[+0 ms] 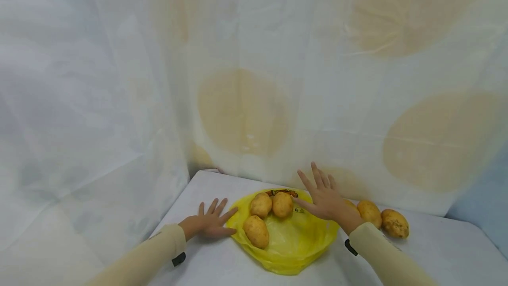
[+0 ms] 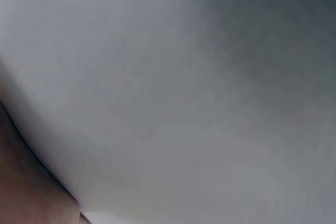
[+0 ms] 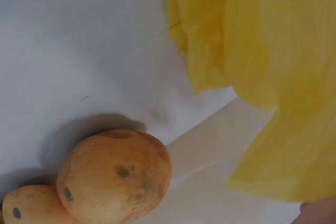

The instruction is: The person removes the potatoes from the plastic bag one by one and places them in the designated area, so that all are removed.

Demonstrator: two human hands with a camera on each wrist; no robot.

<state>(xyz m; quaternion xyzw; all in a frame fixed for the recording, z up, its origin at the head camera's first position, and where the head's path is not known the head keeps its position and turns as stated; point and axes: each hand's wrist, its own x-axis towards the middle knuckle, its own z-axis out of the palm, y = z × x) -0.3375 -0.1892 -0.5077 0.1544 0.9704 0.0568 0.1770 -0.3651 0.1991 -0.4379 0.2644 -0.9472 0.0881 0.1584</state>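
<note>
A yellow plastic bag point(image 1: 293, 242) lies spread on the white table, with three potatoes on or in its left and far parts: one potato point(image 1: 255, 231) nearer me, another potato point(image 1: 260, 205) behind it, and a third potato point(image 1: 282, 205) beside that. My left hand point(image 1: 210, 222) has its fingers spread, the fingertips right at the bag's left edge. Over the bag's far right side is my right hand point(image 1: 327, 200), fingers extended and thumb overlapping the third potato in the head view. Yellow plastic point(image 3: 273, 40) fills the right of the right wrist view.
Right of the bag, several more potatoes sit in a row, among them a potato point(image 1: 370, 213) and a darker-spotted potato point(image 1: 394, 223). A spotted white sheet point(image 1: 317, 92) hangs behind the white table point(image 1: 448, 250), and another pale sheet point(image 1: 99, 100) hangs at the left.
</note>
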